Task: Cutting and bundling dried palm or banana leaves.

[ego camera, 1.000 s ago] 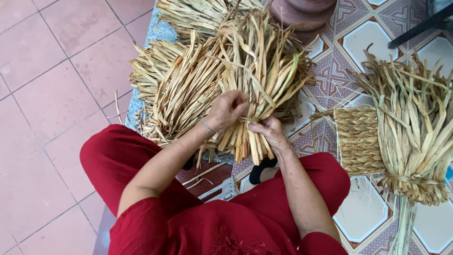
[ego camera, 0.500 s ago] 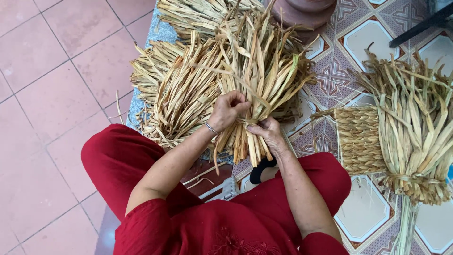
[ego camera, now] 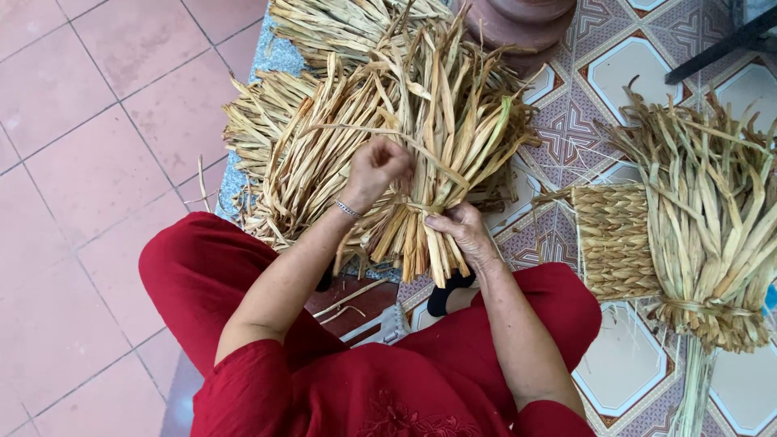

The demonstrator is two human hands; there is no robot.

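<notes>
Head view shows the bundle of dry yellow-tan reed leaves (ego camera: 441, 146) standing tilted over the person's lap, above the red trousers (ego camera: 202, 275), as it did half a second before. The right hand (ego camera: 463, 231) has its fingers closed around the tied waist of the bundle and has hardly moved. The left hand (ego camera: 376, 166) is closed on a thin dry strand (ego camera: 380, 129); it has risen a little and the strand now arcs over the bundle. Behind lies a loose heap of the same dry leaves (ego camera: 275, 137) on the floor. Well apart to the right rest a woven straw mat piece (ego camera: 613, 239) and another tied leaf sheaf (ego camera: 712, 218).
</notes>
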